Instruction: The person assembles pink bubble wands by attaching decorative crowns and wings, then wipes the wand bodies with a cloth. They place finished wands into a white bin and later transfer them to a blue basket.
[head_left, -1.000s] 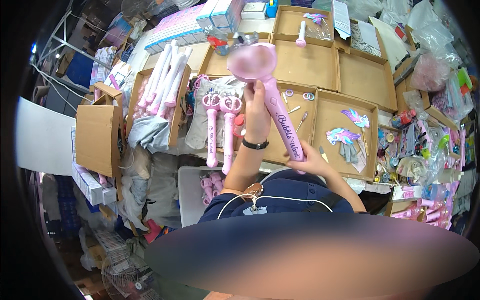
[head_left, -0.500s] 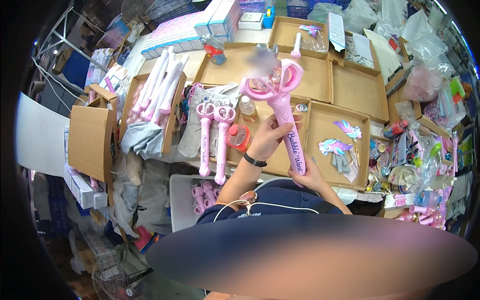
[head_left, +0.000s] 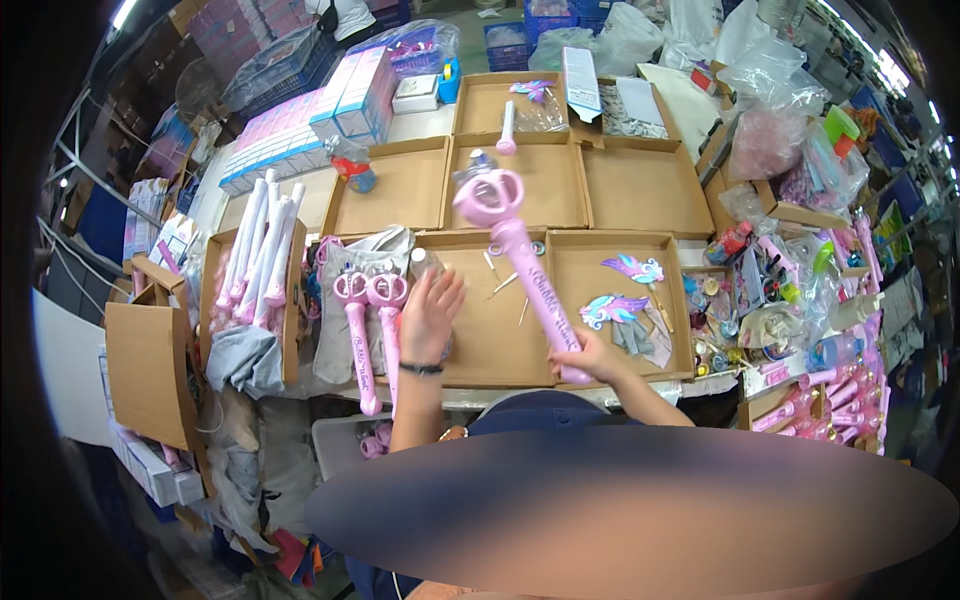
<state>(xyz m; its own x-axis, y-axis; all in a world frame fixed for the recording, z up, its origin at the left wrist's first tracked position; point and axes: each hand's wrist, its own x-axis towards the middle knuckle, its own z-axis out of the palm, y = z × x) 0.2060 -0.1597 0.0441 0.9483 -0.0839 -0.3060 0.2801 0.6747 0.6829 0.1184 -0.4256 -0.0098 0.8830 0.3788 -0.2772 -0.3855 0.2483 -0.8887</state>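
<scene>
My right hand grips a pink toy wand by the lower end of its handle. The wand slants up and to the left, with its ring-shaped head over the trays and a clear, blurred piece at the tip. My left hand is raised with its fingers stretched out and holds nothing. Just behind that hand stands a clear bottle. To its left, two similar pink wands, a left one and a right one, lie side by side on a grey cloth.
A cardboard tray at the right holds two purple-blue wing pieces and a thin-handled tool. White tubes fill a box on the left. Pink parts crowd the right side. Long boxes line the far left.
My left hand has let go of the wand's upper handle and moved left. The right hand keeps the wand, whose head now shows as one ring instead of spread loops. The whole view has shifted.
</scene>
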